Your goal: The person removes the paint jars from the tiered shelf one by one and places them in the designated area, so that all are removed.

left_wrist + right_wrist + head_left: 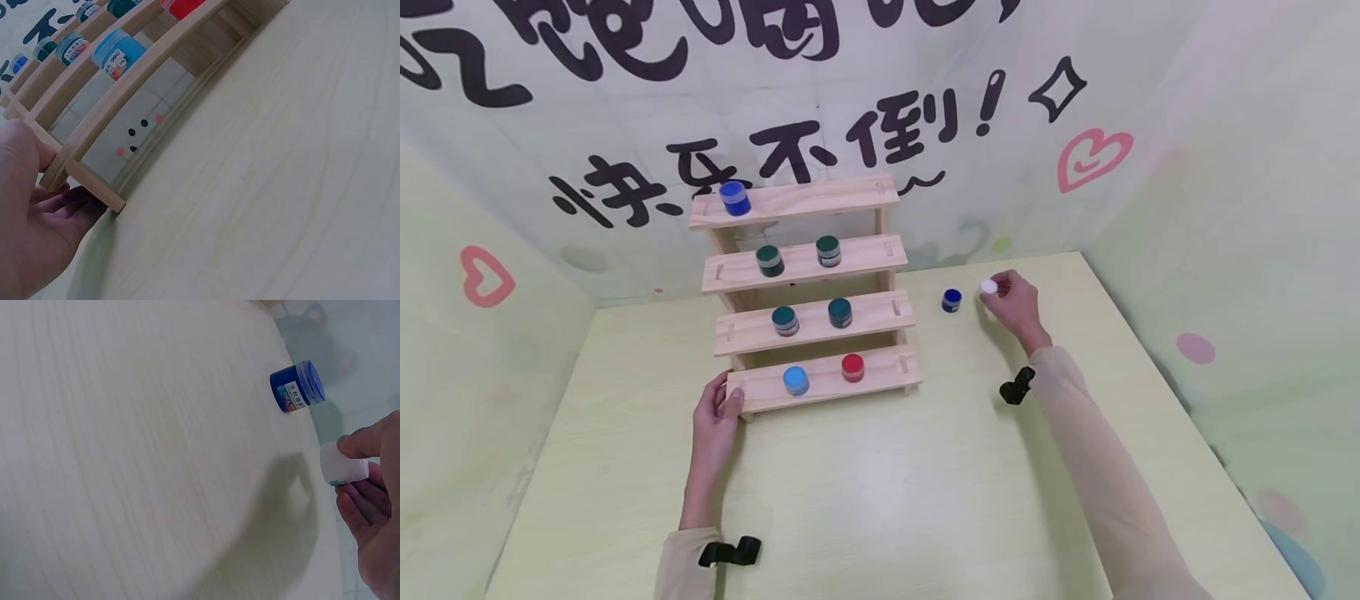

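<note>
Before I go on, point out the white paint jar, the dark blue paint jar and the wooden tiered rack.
White paint jar (340, 467), right wrist view: side wall.
Dark blue paint jar (293, 393), right wrist view: label.
Wooden tiered rack (813, 318), head view: bare plank, second shelf from bottom.

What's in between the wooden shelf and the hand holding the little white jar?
One dark blue jar stands on the table between the wooden shelf and the right hand. The head view shows it.
</note>
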`<state>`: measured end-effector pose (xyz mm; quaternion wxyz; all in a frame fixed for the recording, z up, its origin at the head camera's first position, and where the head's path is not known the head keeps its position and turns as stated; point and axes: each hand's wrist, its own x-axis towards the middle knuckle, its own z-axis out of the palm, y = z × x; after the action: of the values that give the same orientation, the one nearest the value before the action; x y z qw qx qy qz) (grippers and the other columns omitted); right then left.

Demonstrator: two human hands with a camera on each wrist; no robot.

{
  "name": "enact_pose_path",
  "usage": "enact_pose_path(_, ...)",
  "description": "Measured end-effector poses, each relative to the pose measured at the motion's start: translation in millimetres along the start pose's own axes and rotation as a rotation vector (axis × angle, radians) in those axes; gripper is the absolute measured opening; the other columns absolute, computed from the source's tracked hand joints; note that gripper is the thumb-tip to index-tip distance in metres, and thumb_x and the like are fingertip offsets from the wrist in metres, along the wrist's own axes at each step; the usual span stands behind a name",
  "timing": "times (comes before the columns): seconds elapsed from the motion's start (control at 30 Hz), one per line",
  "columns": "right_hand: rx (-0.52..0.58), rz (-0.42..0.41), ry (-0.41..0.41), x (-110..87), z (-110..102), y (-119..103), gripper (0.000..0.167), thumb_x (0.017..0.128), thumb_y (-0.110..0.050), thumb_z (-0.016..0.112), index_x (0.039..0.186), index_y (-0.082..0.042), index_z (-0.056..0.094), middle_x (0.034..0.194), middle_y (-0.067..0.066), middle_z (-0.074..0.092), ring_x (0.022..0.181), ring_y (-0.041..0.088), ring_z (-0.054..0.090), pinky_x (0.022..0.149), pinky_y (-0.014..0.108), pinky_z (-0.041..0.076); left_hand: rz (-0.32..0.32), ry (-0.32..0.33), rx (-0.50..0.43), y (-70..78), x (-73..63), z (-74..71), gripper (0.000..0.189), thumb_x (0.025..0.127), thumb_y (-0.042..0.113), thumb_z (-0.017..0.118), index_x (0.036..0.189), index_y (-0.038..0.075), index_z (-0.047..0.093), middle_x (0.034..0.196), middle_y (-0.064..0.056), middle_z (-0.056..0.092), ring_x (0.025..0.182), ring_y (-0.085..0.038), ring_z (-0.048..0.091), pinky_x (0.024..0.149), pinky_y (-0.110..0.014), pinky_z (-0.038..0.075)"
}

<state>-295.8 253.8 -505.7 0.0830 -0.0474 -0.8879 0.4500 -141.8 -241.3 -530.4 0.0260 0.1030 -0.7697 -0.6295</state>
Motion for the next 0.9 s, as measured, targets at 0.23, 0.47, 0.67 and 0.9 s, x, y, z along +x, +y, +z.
enact_pose_path(0.23,-0.015,0.005,-0.029,-1.3,6.0,3.0,0.042,0.089,-0.011,0.068,0.124,0.01,0.056,0.123,0.031,0.063,0.113,0.043,0.06,0.104,0.051,0.05,0.006,0.011,0.006,1.2,-2.0,-0.3,0.054,0.108,0.022,0.048,0.156,0.003,0.032,0.148,-0.024,0.049,0.108,0.011,0.053,0.089,0.0,0.046)
enact_pose_path(0.47,-0.023,0.027,-0.043,-4.2,8.8,6.2,0.042,0.09,-0.008,0.068,0.126,0.011,0.055,0.125,0.031,0.061,0.114,0.043,0.061,0.103,0.05,0.052,0.031,0.016,0.012,1.2,-2.6,2.2,0.053,0.108,0.02,0.049,0.154,0.0,0.035,0.149,-0.024,0.049,0.111,0.009,0.052,0.089,0.0,0.046)
enact_pose_path(0.67,-0.013,0.003,-0.046,-5.1,9.5,4.9,0.046,0.09,-0.01,0.069,0.127,0.012,0.054,0.126,0.032,0.062,0.115,0.044,0.061,0.104,0.05,0.052,0.033,0.021,0.025,1.0,-1.7,1.7,0.053,0.108,0.022,0.048,0.155,0.003,0.035,0.148,-0.022,0.05,0.111,0.008,0.052,0.088,0.0,0.045)
enact_pose_path(0.9,0.012,-0.077,0.014,0.3,5.4,-1.2,0.044,0.094,-0.013,0.069,0.127,0.013,0.055,0.123,0.032,0.062,0.114,0.044,0.06,0.103,0.05,0.051,0.046,0.03,0.005,-0.2,-1.8,-0.1,0.05,0.108,0.017,0.049,0.153,-0.001,0.036,0.146,-0.025,0.051,0.104,0.012,0.055,0.086,-0.001,0.047)
